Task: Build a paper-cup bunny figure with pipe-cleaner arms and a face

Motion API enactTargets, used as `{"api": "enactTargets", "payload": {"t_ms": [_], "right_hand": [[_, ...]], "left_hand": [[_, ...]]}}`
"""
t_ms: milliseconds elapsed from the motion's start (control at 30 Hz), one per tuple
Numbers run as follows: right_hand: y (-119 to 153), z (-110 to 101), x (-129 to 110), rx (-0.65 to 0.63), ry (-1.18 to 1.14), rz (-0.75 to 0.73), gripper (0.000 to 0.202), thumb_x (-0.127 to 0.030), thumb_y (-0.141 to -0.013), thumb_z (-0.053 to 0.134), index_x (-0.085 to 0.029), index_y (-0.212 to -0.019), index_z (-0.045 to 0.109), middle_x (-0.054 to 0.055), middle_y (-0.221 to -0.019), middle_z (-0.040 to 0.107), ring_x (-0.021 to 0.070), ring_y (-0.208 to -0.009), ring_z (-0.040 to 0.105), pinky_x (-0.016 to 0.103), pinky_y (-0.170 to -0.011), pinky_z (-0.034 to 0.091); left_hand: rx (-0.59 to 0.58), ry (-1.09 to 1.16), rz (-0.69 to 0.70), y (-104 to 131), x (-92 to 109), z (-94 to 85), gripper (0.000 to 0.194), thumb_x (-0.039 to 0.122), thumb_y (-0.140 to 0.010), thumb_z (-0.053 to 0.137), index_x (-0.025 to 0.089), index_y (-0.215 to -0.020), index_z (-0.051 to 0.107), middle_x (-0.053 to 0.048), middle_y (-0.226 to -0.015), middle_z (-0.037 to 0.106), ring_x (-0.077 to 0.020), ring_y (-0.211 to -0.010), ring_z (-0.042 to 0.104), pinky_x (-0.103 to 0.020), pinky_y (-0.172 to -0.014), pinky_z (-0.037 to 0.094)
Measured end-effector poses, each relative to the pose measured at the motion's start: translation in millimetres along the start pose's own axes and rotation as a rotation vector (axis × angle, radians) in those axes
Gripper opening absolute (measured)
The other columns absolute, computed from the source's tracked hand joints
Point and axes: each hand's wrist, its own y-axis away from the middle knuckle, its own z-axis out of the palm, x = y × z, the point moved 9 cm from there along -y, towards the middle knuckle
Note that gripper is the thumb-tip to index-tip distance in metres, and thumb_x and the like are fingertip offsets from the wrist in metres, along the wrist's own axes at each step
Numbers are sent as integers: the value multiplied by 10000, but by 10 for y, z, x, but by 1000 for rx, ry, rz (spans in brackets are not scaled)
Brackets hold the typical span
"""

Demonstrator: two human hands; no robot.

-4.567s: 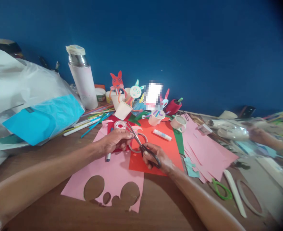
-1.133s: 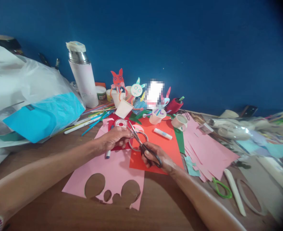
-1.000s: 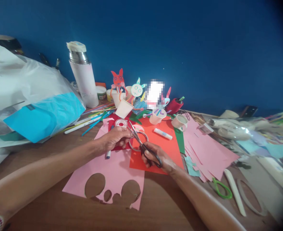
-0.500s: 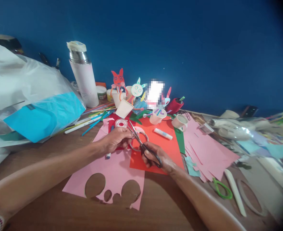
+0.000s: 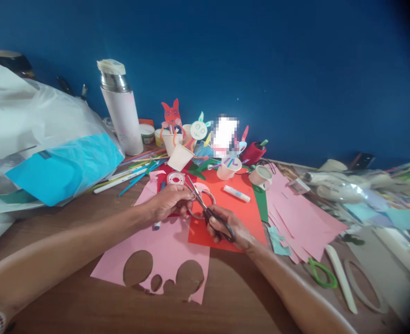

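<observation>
My right hand point(image 5: 222, 222) grips black-handled scissors point(image 5: 200, 199) by the loops, and their blades point up and to the left, slightly parted. At the blades, my left hand point(image 5: 173, 202) pinches a small pale pinkish piece of paper point(image 5: 193, 196), mostly hidden by the fingers. Below both hands lies a pink sheet point(image 5: 170, 246) with round holes cut out near its lower edge. An orange sheet point(image 5: 243, 222) is under my right hand, with a grey ring point(image 5: 211, 198) behind the scissors. A roll of tape point(image 5: 176, 178) lies just beyond my left hand.
A glue stick point(image 5: 237, 194) lies on the orange sheet. Paper cups point(image 5: 180, 157) with decorated paper figures stand behind. A flask point(image 5: 121, 111) and a plastic bag point(image 5: 61, 120) are on the left. Pink sheets point(image 5: 295, 208) and a green pipe cleaner loop point(image 5: 323, 276) lie on the right.
Almost nothing differs. Both hands stay in the same place, and the scissor blades look very slightly closer together.
</observation>
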Motion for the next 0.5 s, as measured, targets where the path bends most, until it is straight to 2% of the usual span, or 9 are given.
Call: {"api": "enactTargets", "payload": {"t_ms": [500], "right_hand": [[0,-17,-1,23,3,2,366,-476,-726,576,-158,-887,491,-52,-552,485,51,-416,453,158,-396,366]], "left_hand": [[-6,-1,9,1,5,12,103,174,-685,545,125,-606,501,11,-467,541,-67,-315,426,-217,-372,430]]}}
